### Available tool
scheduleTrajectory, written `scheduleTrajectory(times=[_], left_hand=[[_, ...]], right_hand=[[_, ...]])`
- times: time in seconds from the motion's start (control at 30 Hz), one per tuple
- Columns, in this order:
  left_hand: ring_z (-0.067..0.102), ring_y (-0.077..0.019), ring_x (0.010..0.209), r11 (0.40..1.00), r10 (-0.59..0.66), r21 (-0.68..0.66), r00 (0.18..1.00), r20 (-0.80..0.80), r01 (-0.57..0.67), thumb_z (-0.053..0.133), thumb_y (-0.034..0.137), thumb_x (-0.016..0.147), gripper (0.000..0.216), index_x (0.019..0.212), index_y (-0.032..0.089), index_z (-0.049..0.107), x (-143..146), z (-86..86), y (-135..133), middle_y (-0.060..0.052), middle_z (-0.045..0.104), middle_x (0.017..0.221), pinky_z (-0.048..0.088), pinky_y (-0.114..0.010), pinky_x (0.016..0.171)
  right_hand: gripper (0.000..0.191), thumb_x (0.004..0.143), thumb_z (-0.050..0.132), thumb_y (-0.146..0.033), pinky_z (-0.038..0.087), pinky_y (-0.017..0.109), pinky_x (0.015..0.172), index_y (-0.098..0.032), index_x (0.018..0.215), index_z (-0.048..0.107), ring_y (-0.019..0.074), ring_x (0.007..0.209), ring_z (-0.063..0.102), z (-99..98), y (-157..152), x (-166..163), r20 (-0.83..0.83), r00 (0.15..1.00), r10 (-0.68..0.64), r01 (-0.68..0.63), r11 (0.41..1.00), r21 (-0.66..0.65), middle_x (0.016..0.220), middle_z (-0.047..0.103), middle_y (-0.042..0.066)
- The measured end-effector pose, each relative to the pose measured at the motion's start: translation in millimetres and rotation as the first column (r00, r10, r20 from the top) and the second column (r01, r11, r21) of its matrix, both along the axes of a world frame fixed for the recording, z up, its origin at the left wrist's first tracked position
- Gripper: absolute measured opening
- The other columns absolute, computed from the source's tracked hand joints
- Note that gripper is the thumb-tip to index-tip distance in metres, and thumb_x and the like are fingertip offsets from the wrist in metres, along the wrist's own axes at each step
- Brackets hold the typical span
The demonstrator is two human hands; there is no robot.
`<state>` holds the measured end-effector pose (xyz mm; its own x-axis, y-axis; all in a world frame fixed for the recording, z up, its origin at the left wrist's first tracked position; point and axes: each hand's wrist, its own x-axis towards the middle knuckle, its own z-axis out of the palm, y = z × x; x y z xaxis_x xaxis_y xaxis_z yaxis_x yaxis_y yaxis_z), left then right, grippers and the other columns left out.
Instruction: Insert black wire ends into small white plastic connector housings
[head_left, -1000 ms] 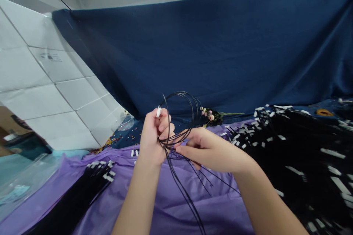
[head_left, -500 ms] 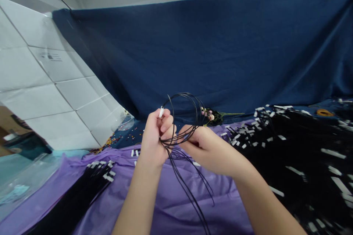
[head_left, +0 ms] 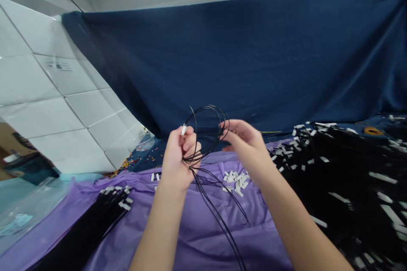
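Observation:
My left hand [head_left: 180,161] is closed around several thin black cords [head_left: 220,220], whose loose ends hang down to the right over the purple cloth. Above the fist the cords bend into a round loop. A small white tab [head_left: 183,129] sticks up between the thumb and forefinger of that hand. On the loop's right side, my right hand [head_left: 249,142] pinches the cords between thumb and fingers; its fingertips are partly hidden. Below it, a small pile of white tabs [head_left: 237,181] lies on the cloth.
Purple cloth [head_left: 197,245] covers the work surface. At left lies a bundle of black cords with white ends [head_left: 81,226]; a big heap of similar cords [head_left: 305,190] fills the right. Behind hangs a blue curtain [head_left: 222,59], with stacked white boxes [head_left: 57,80] at left.
My right hand has moved up along the loop from its lower side to its right side. The pile of white tabs, mostly covered before, now shows.

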<state>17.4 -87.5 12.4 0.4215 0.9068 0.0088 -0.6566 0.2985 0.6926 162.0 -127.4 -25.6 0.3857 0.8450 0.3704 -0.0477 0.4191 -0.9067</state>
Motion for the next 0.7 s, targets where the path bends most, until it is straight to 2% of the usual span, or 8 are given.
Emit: scheduleTrajectory(times=[0.1, 0.13, 0.2, 0.27, 0.33, 0.47, 0.6, 0.7], left_hand=[[0.021, -0.0038, 0.03, 1.0, 0.027, -0.008, 1.0, 0.004, -0.027, 0.048, 0.02, 0.089, 0.017, 0.073, 0.017, 0.049, 0, -1.4, 1, 0.01, 0.023, 0.049, 0.012, -0.013, 0.027], [0.021, -0.0038, 0.03, 0.999, 0.039, -0.01, 0.999, 0.0, -0.039, 0.049, 0.02, 0.089, 0.016, 0.073, 0.017, 0.049, 0, -2.2, 2, 0.01, 0.023, 0.049, 0.013, -0.013, 0.027], [0.021, -0.0039, 0.031, 0.998, 0.059, -0.001, 0.998, -0.007, -0.059, 0.051, 0.02, 0.087, 0.015, 0.072, 0.017, 0.049, 1, -4.1, 4, 0.01, 0.024, 0.05, 0.014, -0.013, 0.027], [0.023, -0.0041, 0.033, 0.997, 0.077, 0.019, 0.997, -0.015, -0.077, 0.053, 0.02, 0.085, 0.014, 0.072, 0.017, 0.049, 2, -6.1, 5, 0.01, 0.025, 0.05, 0.015, -0.013, 0.028], [0.024, -0.0043, 0.033, 0.994, 0.101, 0.039, 0.994, -0.034, -0.1, 0.052, 0.021, 0.085, 0.013, 0.073, 0.017, 0.05, 4, -7.6, 4, 0.01, 0.026, 0.05, 0.015, -0.013, 0.028], [0.027, -0.0053, 0.033, 0.982, 0.174, 0.086, 0.981, -0.09, -0.166, 0.049, 0.024, 0.088, 0.016, 0.074, 0.018, 0.052, 9, -8.4, 2, 0.009, 0.03, 0.05, 0.018, -0.015, 0.029], [0.03, -0.0057, 0.032, 0.96, 0.235, 0.186, 0.963, -0.13, -0.209, 0.049, 0.027, 0.09, 0.023, 0.069, 0.018, 0.052, 14, -9.4, -2, 0.008, 0.031, 0.048, 0.019, -0.015, 0.031], [0.033, -0.0063, 0.032, 0.932, 0.262, 0.295, 0.953, -0.153, -0.209, 0.05, 0.028, 0.091, 0.026, 0.067, 0.018, 0.052, 17, -10.9, -6, 0.006, 0.033, 0.046, 0.024, -0.016, 0.034]], right_hand=[[0.018, 0.078, 0.07, -0.028, 0.056, 0.031, 0.078, -0.021, 0.092, 0.06, 0.0151, 0.087, 0.067, 6.1, 3, 9, -0.394, 0.919, 0.018, 0.052, 0.985, 0.167, 0.096, 0.067, 0.003], [0.017, 0.078, 0.069, -0.026, 0.055, 0.03, 0.078, -0.022, 0.09, 0.058, 0.0128, 0.082, 0.066, 8.0, 2, 11, -0.457, 0.889, 0.023, 0.081, 0.975, 0.208, 0.091, 0.066, 0.0], [0.017, 0.079, 0.067, -0.022, 0.052, 0.025, 0.068, -0.025, 0.089, 0.054, 0.008, 0.065, 0.058, 11.0, -3, 13, -0.49, 0.871, 0.035, 0.118, 0.953, 0.279, 0.082, 0.059, -0.004], [0.017, 0.08, 0.062, -0.018, 0.043, 0.022, 0.054, -0.027, 0.09, 0.052, 0.0052, 0.05, 0.043, 13.4, -11, 11, -0.453, 0.891, 0.041, 0.138, 0.925, 0.355, 0.077, 0.051, -0.007], [0.018, 0.085, 0.057, -0.019, 0.034, 0.022, 0.047, -0.031, 0.095, 0.051, 0.0058, 0.045, 0.03, 15.9, -21, 7, -0.397, 0.917, 0.03, 0.153, 0.894, 0.421, 0.072, 0.043, -0.008], [0.015, 0.094, 0.053, -0.025, 0.031, 0.024, 0.044, -0.035, 0.105, 0.054, 0.009, 0.042, 0.023, 22.1, -42, -1, -0.276, 0.961, -0.003, 0.146, 0.855, 0.498, 0.058, 0.031, -0.009], [0.007, 0.095, 0.058, -0.028, 0.034, 0.024, 0.044, -0.03, 0.1, 0.062, 0.0089, 0.043, 0.032, 27.2, -57, -2, -0.045, 0.998, -0.04, 0.056, 0.882, 0.468, 0.053, 0.037, -0.008], [0.008, 0.094, 0.06, -0.023, 0.04, 0.025, 0.049, -0.025, 0.099, 0.066, 0.0097, 0.048, 0.047, 27.6, -60, 2, 0.191, 0.978, -0.09, 0.005, 0.913, 0.409, 0.054, 0.051, -0.006]])
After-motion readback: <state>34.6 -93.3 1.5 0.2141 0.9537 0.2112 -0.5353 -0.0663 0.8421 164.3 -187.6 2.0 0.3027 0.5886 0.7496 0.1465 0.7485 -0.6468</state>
